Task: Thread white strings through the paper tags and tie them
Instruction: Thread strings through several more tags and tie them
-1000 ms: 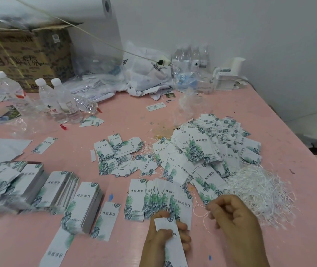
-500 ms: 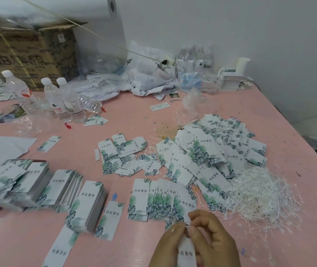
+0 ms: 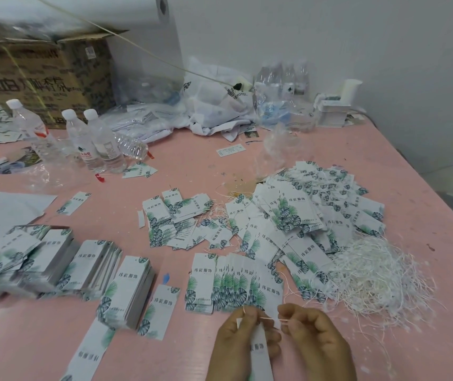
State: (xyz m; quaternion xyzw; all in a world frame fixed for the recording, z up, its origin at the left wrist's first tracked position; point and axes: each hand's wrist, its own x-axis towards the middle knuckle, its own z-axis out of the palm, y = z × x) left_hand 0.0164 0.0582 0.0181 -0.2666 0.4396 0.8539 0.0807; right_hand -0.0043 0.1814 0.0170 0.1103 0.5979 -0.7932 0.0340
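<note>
Nearest, the left hand (image 3: 243,339) grips a long white paper tag with a leaf print (image 3: 259,350) upright by its top end, so the hole end faces up for threading. Just right of it, the right hand (image 3: 312,336) pinches a thin white string (image 3: 270,318) — the strand runs between both sets of fingertips across the tag's top, apparently being pulled through or knotted. Just beyond the hands lies a fanned row of leaf-printed tags (image 3: 233,281), handy for the next pick. Right of the right hand sits a loose heap of white strings (image 3: 379,279). Farther off — a big pile of strung tags (image 3: 308,215).
</note>
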